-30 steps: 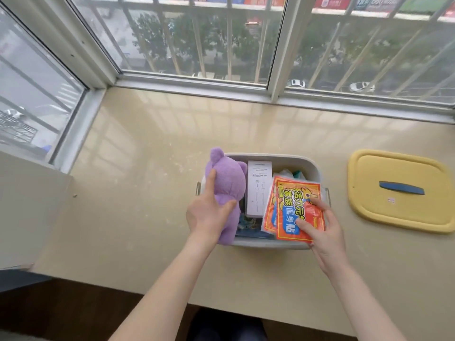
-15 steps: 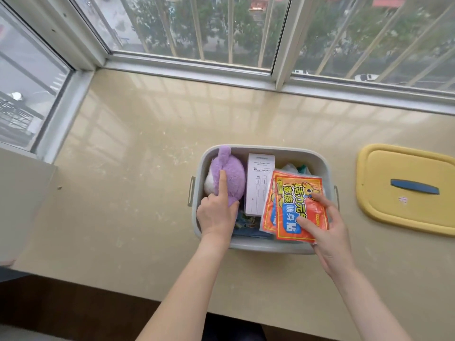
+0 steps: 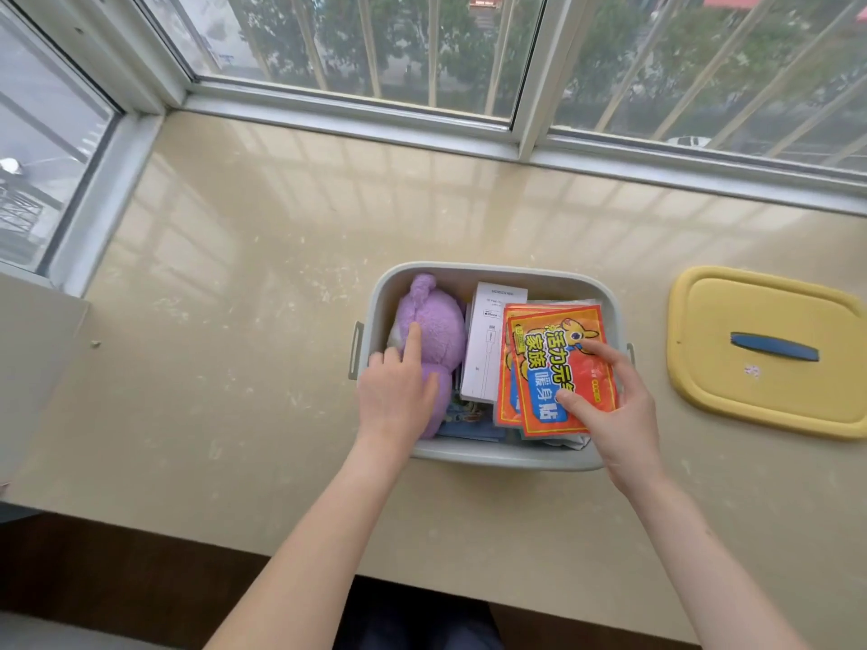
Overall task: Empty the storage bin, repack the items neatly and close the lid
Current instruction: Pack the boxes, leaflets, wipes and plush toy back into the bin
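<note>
The grey storage bin [image 3: 469, 270] stands on the beige sill with no lid on it. A purple plush toy [image 3: 438, 328] lies in its left side. My left hand [image 3: 399, 398] rests on the toy, with the index finger stretched out and pressing on it. A white box [image 3: 488, 354] stands in the middle of the bin. Orange heat-pad packets [image 3: 549, 368] lie on the right side, and my right hand [image 3: 614, 412] holds them, thumb and index finger on top, other fingers at their right edge. The yellow lid [image 3: 750, 401] with a blue handle lies to the right.
Blue printed items [image 3: 462, 415] show at the bin's bottom near the front wall. Window frames [image 3: 530, 110] line the far and left edges of the sill [image 3: 234, 321]. A pale panel [image 3: 33, 358] stands at the left. The sill's front edge runs below my forearms.
My left hand lowered the purple plush from above the rim down into the bin's left side. The orange packets moved deeper over the right side. The view tilted down.
</note>
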The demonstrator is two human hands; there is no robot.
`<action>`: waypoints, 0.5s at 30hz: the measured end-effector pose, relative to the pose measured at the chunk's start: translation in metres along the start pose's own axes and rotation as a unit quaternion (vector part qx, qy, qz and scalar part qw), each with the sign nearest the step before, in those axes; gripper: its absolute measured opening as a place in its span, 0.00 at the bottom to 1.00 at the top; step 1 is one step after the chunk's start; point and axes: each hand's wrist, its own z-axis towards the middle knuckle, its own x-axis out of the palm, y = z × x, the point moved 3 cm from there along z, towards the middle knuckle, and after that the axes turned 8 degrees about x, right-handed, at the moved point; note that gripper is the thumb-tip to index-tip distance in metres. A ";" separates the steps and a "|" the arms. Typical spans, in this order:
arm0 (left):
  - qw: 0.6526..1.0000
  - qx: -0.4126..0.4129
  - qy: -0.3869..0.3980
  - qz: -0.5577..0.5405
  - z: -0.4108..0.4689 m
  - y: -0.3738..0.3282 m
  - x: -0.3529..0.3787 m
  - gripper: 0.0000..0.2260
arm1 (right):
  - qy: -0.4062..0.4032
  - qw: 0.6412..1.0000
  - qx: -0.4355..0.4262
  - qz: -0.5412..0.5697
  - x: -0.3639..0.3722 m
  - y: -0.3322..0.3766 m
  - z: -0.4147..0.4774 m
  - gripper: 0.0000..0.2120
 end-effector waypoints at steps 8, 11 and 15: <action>0.958 -0.121 -0.069 -0.252 -0.050 0.054 -0.016 0.25 | 0.164 0.975 -0.084 -0.123 0.025 0.027 0.000 0.28; 0.911 -0.187 -0.049 -0.363 -0.058 0.061 -0.007 0.22 | 0.234 0.945 -0.100 -0.205 0.034 0.018 0.009 0.28; 0.885 -0.214 -0.052 -0.410 -0.062 0.058 -0.002 0.20 | 0.304 0.898 -0.117 -0.297 0.044 0.006 0.018 0.30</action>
